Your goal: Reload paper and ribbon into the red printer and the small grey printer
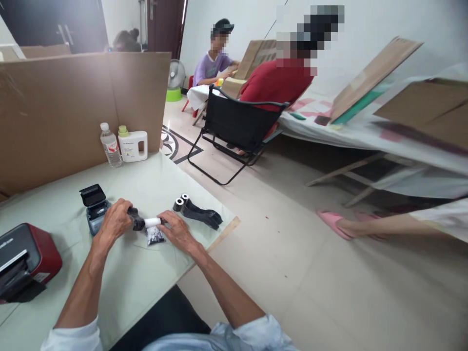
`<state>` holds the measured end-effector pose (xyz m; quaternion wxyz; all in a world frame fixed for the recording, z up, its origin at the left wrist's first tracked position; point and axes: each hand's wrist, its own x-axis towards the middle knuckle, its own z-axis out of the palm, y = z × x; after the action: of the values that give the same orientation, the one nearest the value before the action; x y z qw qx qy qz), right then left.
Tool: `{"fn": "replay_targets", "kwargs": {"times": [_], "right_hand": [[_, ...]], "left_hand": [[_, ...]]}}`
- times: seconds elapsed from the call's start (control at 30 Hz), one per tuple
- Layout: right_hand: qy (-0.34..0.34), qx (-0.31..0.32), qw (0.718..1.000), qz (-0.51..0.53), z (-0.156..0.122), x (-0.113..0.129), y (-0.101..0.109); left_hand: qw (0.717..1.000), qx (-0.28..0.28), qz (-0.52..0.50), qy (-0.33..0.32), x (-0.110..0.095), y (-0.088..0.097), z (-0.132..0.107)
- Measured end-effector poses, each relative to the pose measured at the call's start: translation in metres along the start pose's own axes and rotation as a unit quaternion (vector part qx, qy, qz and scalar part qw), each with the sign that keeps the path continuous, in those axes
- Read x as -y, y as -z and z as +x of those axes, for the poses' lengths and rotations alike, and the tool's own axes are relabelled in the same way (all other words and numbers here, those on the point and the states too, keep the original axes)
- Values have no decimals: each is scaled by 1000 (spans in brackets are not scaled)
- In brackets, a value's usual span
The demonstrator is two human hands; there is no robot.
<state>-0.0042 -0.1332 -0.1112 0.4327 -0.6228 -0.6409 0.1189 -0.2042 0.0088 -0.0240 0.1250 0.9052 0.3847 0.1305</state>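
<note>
My left hand grips the black wrapped end of a small white paper roll on the pale table. My right hand holds the roll's other end, fingers on the white paper. A printed strip hangs from the roll onto the table. Just behind my left hand sits a small blue-grey label printer with its black lid open. To the right of my hands lie a black wrapper and two small roll cores.
A red and black printer stands at the table's left edge. A water bottle and a white jug stand against a cardboard screen. Two seated people, a folding chair and someone's foot in a pink slipper are on the right.
</note>
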Motion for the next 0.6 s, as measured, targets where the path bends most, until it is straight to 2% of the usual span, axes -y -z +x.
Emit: {"fn": "replay_targets", "kwargs": {"times": [0.17, 0.27, 0.47, 0.6], "right_hand": [[4, 14, 1000, 3, 0, -5, 5], [8, 15, 1000, -6, 0, -4, 6], [-4, 19, 1000, 3, 2, -2, 8], [-65, 23, 994, 88, 6, -3, 11]], "left_hand": [[995, 68, -37, -70, -13, 2, -24], [991, 88, -52, -92, -22, 3, -31], [986, 110, -75, -101, -24, 9, -41], [981, 121, -114, -99, -18, 9, -48]]}}
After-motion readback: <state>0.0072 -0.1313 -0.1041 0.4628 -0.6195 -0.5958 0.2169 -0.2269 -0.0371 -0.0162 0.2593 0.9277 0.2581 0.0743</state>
